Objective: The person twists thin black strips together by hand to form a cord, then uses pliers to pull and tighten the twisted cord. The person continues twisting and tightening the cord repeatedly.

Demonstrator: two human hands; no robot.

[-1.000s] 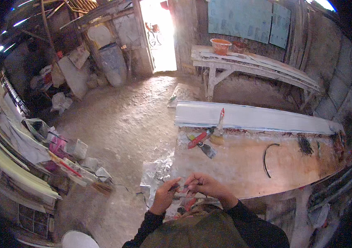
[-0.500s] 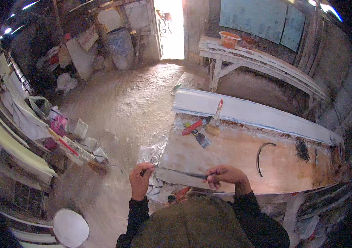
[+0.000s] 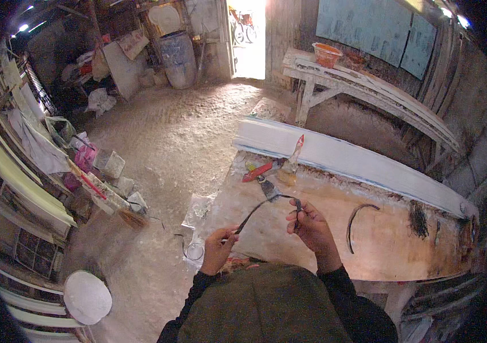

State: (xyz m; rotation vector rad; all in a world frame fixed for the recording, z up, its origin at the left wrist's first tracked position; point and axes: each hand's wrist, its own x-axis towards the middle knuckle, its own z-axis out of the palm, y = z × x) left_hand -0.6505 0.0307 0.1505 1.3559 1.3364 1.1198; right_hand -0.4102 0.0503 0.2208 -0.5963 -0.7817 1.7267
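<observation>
A thin black flexible strip arches up between my two hands above the near edge of the workbench. My left hand pinches one end of it. My right hand has its fingers bent round the other end, which hangs down past the fingertips. Just beyond the strip lie a putty knife, a red-handled tool and a paintbrush with a pale handle and red tip. Right of my right hand rests a curved dark strip, and farther right a bundle of black strands.
A long white moulding runs along the bench's far side. Behind it stands a wooden table with an orange bowl. A white round lid or stool top is at lower left; a blue barrel stands near the doorway.
My hands have come closer together, and the strip has gone from nearly straight to arched upward. My right hand has turned upward, while my left has moved right and lower. The view has shifted slightly.
</observation>
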